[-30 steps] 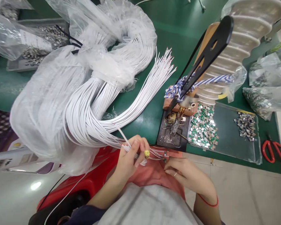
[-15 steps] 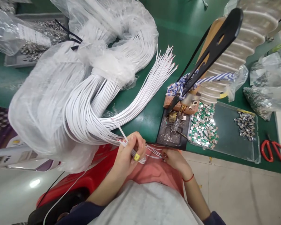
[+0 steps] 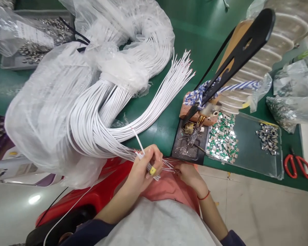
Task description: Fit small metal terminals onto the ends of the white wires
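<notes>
Right hand [image 3: 191, 176] had just closed in: a second back it sat lower and apart from the wire ends, thumb and fingers loose; now it was up by the bench edge, fingers curled in at the ends of the white wires [image 3: 168, 165]. Meant both hands were working the same few wires, judging by the pose, with ends no longer in plain sight. Couldn't tell if right fingertips actually pinched one; they were hidden. Left hand [image 3: 144, 165] stayed roughly put, fingers clamped around the wires, one wire poking up past the thumb, small yellow piece [image 3: 152, 170] at its fingers. Held wires ran over the coral cloth [image 3: 169, 186] on the lap, between the hands, just beside the large wire bundle [image 3: 92, 126]. Tray [image 3: 248, 136] with green-and-silver connectors [image 3: 222, 140] sat right of the dark plate [image 3: 178, 145], undisturbed. Writing: white label [image 3: 35, 33] on the upper-left plastic bag, print too small to read. White pack [image 3: 14, 169] at lower left had a barcode and some dark marks, not legible. No brand readable anywhere.
</notes>
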Motion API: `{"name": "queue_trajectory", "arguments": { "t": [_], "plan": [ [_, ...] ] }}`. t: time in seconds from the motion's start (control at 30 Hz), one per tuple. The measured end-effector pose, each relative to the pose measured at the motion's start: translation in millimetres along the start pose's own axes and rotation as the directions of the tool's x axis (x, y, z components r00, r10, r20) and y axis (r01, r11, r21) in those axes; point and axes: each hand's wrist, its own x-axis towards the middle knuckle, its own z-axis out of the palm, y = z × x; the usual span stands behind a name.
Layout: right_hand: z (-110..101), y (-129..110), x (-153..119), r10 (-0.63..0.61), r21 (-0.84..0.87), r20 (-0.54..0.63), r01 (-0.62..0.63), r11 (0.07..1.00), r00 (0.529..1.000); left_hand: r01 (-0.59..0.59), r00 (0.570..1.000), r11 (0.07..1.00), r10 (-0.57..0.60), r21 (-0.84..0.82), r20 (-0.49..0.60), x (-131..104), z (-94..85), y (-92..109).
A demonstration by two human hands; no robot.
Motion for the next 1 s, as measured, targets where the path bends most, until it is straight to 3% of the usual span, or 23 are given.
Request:
{"name": "queue_trajectory", "arguments": {
  "t": [0.47,0.6,0.7,0.83,0.9,0.93,1.0],
  "plan": [
    [33,-5,16,-0.030,-0.140,-0.013,0.028,0.990,0.999,-0.005,1.000,1.000,0.005,-0.002,-0.023,1,1.2,-7],
    [25,-6,12,-0.084,-0.131,-0.026,0.080,0.988,0.996,-0.026,0.999,0.999,0.026,0.019,-0.040,1,0.6,-10],
    [9,-12,-5,-0.192,-0.088,-0.031,0.189,0.978,0.981,-0.066,0.995,0.992,0.073,0.112,-0.064,2,-5.4,-11],
    [-17,-28,-48,-0.399,0.008,-0.014,0.399,0.917,0.917,-0.114,0.984,0.929,0.153,0.351,-0.086,3,-15.3,-13],
    [-29,-36,-71,-0.486,0.044,-0.014,0.486,0.873,0.874,-0.100,0.991,0.858,0.131,0.504,-0.025,3,-16.3,-15],
    [-35,-39,-81,-0.528,0.059,-0.047,0.530,0.846,0.848,-0.092,0.995,0.804,0.092,0.587,0.030,2,-15.3,-16],
    [-45,-42,-95,-0.607,0.083,-0.320,0.659,0.747,0.728,-0.111,0.987,0.668,-0.012,0.736,0.159,1,-11.8,-18]
  ]
}}
